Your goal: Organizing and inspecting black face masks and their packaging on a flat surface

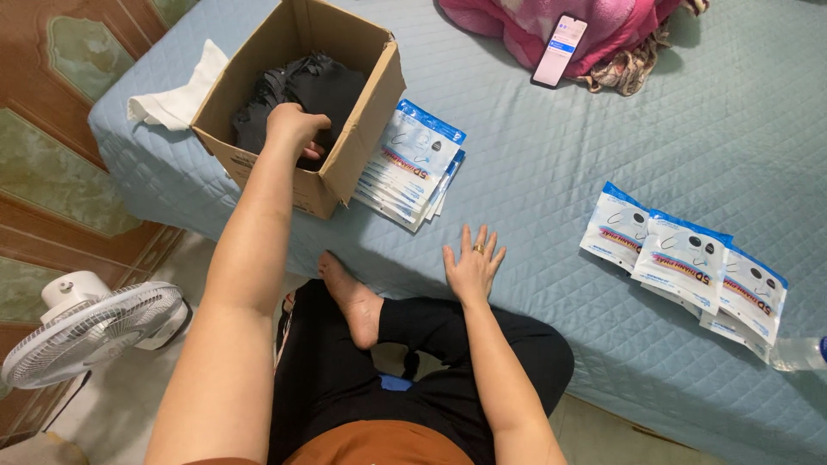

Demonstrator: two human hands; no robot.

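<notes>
My left hand (295, 127) reaches into an open cardboard box (366, 129) on the bed's left part, its fingers curled down among the black fabric items (319, 82) inside; the grip itself is hidden. My right hand (473, 265) rests flat on the light blue quilted bedspread (551, 172), fingers spread, a ring on one finger, holding nothing. A stack of white-and-blue flat packets (413, 168) leans against the box's right side. Another overlapping row of the same packets (689, 263) lies on the right.
A white cloth (177, 95) lies left of the box. A phone (559, 50) rests on a pink blanket (586, 26) at the far edge. A white floor fan (86, 331) stands at lower left. A clear bottle (801, 353) lies at the right edge. My crossed legs sit against the bed.
</notes>
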